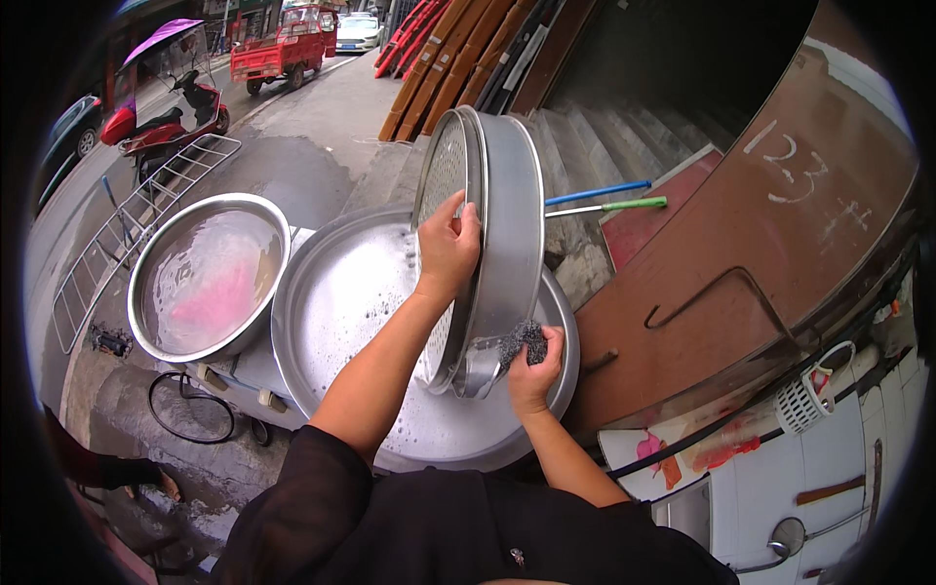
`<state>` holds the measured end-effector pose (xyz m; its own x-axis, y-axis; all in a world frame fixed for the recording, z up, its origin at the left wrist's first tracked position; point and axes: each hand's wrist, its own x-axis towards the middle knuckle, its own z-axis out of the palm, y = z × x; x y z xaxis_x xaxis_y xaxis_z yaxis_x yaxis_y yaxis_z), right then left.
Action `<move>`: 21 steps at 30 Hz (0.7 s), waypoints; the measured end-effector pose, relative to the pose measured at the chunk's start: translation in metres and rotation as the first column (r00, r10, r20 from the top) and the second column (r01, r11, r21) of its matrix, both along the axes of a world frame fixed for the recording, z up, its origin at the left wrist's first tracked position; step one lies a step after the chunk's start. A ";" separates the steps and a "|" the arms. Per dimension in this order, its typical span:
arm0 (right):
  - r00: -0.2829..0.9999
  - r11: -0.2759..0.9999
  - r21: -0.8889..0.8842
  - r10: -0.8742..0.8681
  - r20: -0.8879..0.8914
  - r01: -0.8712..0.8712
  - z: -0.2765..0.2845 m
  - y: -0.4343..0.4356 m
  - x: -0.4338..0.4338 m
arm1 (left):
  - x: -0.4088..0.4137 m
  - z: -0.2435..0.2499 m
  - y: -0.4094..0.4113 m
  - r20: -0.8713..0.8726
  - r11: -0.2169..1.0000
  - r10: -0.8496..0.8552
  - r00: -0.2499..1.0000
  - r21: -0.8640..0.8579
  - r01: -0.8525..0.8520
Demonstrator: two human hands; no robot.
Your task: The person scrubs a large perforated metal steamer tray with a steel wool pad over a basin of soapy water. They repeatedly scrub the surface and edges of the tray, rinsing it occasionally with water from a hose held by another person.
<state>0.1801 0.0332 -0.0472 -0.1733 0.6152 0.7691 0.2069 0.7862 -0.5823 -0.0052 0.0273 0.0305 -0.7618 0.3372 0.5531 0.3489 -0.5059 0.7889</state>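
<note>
A round metal steamer tier [512, 197] with a perforated base stands tilted on its edge in a wide metal basin [336, 292] of soapy water. My left hand [450, 245] grips its rim near the perforated side. In my right hand [537, 365] is a dark metal scouring pad [523, 344], pressed against the lower outer wall of the steamer, where the metal is wet. To the left, a smaller metal basin [137, 292] holds cloudy water with a pink cloth-like thing in it.
Behind the basin are concrete steps [585, 139] and long-handled tools with blue [599, 192] and green [635, 204] handles. A brown board [731, 292] bearing chalk writing and a metal hook [738, 272] lies at right. A metal ladder-like frame [117, 248] and a red scooter [172, 124] are at left.
</note>
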 end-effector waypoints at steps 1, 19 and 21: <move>0.997 0.993 -0.092 0.079 -0.011 -0.079 -0.007 0.001 0.004 | 0.000 0.002 -0.004 0.001 1.000 -0.011 1.000 -0.013 0.011; 0.985 0.974 -0.147 0.165 -0.043 -0.170 0.050 0.004 -0.037 | -0.040 0.016 -0.009 -0.095 0.981 -0.099 0.991 -0.179 0.081; 0.968 0.953 -0.171 0.250 -0.028 -0.252 0.059 0.003 -0.038 | -0.022 -0.007 -0.039 -0.191 0.976 -0.114 0.975 -0.203 0.074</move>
<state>0.1425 0.0357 0.0114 -0.3348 0.6756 0.6568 0.0118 0.7000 -0.7140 -0.0276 -0.0121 0.0238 -0.6015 0.5178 0.6084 0.4680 -0.3888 0.7936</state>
